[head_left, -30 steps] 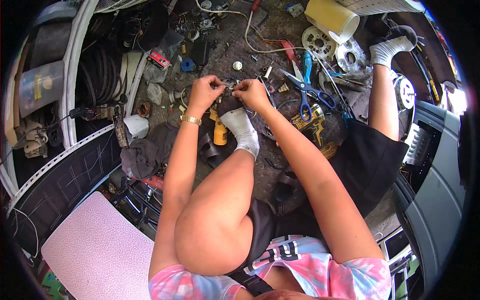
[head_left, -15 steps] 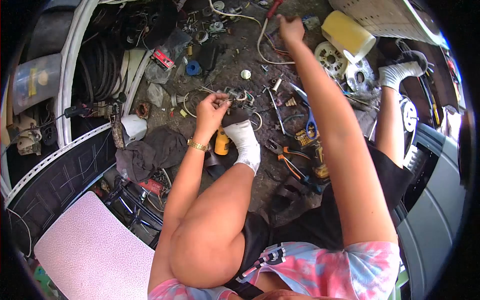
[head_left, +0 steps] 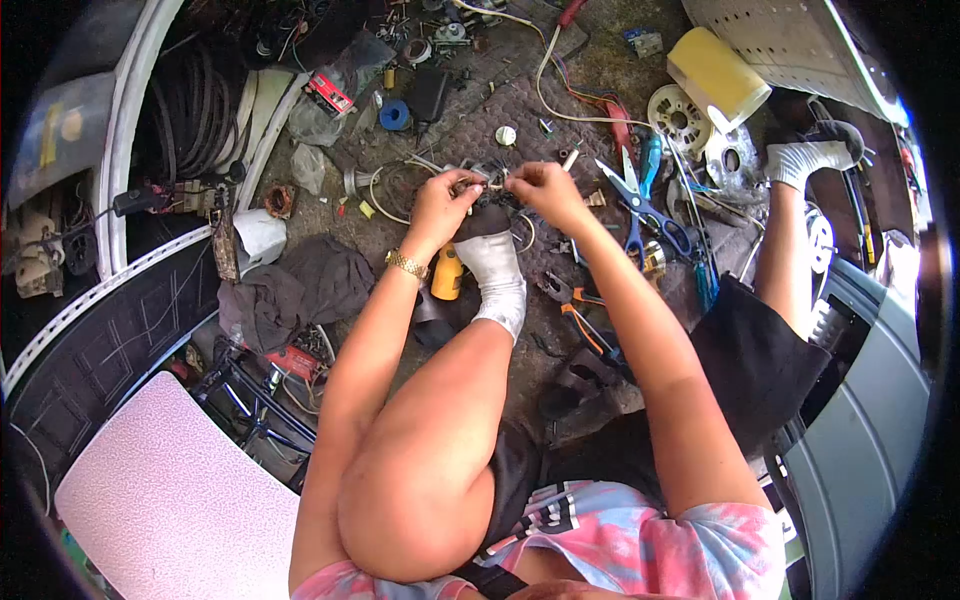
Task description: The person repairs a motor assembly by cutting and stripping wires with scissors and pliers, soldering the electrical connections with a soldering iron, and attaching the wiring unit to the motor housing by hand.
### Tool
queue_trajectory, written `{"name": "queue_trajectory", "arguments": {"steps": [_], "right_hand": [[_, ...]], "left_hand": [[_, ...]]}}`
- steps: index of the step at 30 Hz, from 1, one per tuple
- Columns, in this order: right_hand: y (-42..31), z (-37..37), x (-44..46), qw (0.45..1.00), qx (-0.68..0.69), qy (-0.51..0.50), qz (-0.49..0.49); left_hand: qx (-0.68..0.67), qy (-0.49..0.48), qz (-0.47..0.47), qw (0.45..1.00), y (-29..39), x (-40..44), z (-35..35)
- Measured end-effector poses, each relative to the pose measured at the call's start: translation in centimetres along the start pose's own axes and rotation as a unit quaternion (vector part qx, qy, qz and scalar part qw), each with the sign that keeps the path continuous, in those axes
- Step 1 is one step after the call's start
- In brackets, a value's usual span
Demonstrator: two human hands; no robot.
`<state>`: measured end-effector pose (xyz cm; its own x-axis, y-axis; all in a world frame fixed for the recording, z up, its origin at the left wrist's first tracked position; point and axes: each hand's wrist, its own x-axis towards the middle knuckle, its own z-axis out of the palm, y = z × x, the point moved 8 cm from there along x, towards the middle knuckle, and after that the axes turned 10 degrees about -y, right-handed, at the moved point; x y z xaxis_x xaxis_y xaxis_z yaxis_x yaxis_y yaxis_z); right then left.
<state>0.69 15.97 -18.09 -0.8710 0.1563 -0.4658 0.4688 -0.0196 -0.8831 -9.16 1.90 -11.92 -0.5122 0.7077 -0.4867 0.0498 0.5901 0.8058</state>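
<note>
Beyond the sock (head_left: 492, 275), twelve o'clock: I see a wire (head_left: 494, 187), beside loose parts (head_left: 484, 166).
Left hand (head_left: 437, 207), eleven o'clock: grip narrow, fingertips pinched on the wire.
Right hand (head_left: 548, 193), one o'clock: grip narrow, pinched on it too; finer detail is too small for me to tell.
Scissors (head_left: 638, 200), two o'clock: blades spread, near the right forearm (head_left: 640, 315).
Pliers (head_left: 574, 318), three o'clock: on the floor (head_left: 625, 85), just beside that forearm.

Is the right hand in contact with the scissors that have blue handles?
Apart: the head view shows a strip of floor between the right hand and the scissors.
</note>
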Motion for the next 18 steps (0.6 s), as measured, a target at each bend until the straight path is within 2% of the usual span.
{"name": "queue_trajectory", "arguments": {"steps": [3, 6, 8, 14, 18], "right_hand": [[-0.8, 0.1, -0.7, 0.999, -0.029, 0.029, -0.004], [-2.0, 0.6, -1.1, 0.999, -0.029, 0.025, -0.016], [-2.0, 0.7, -0.9, 0.998, -0.046, 0.038, -0.005], [-1.0, 1.0, -0.7, 0.998, -0.034, 0.055, 0.021], [-0.6, 1.1, -0.2, 0.997, -0.02, 0.055, 0.049]], "left_hand": [[-0.006, -0.002, -0.011, 1.0, -0.3, 0.4, 0.1], [-0.02, -0.004, 0.018, 1.0, -0.2, 0.6, 0.0], [0.024, -0.046, -0.043, 0.998, -0.8, 1.0, 0.3], [0.038, -0.021, -0.001, 0.999, -0.1, 0.8, 0.3], [0.067, -0.018, -0.024, 0.997, 0.5, 0.5, 0.3]]}}
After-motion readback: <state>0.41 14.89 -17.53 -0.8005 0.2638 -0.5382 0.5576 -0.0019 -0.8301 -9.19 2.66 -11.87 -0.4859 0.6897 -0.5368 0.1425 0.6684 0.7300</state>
